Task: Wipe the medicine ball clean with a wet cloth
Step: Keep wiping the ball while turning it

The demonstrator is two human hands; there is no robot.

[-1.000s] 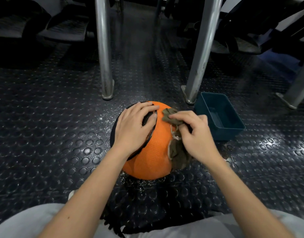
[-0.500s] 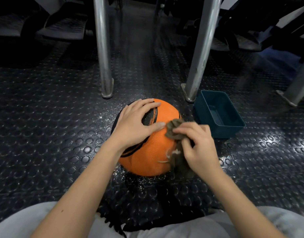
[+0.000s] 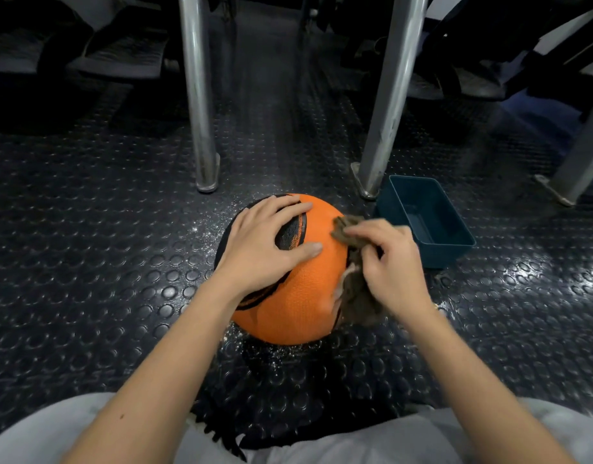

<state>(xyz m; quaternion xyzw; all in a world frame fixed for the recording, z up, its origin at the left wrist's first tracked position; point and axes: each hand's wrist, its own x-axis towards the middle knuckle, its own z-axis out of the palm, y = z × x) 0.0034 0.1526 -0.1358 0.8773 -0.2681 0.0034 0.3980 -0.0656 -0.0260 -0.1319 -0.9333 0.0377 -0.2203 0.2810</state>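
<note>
Counted: one orange medicine ball (image 3: 298, 296), one brown cloth (image 3: 355, 298), one blue tub (image 3: 451, 257), three metal posts (image 3: 198, 95). Two hands: left hand (image 3: 265, 242), right hand (image 3: 394, 262).

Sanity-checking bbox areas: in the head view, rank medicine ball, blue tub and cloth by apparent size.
1. medicine ball: clearly largest.
2. blue tub: it sits farther from the camera, so its true size is unsure.
3. cloth: smallest as seen, but the right hand covers part of it.

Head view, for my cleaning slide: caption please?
Left hand steadies the orange medicine ball while the right hand presses a brown cloth against its side.
</note>
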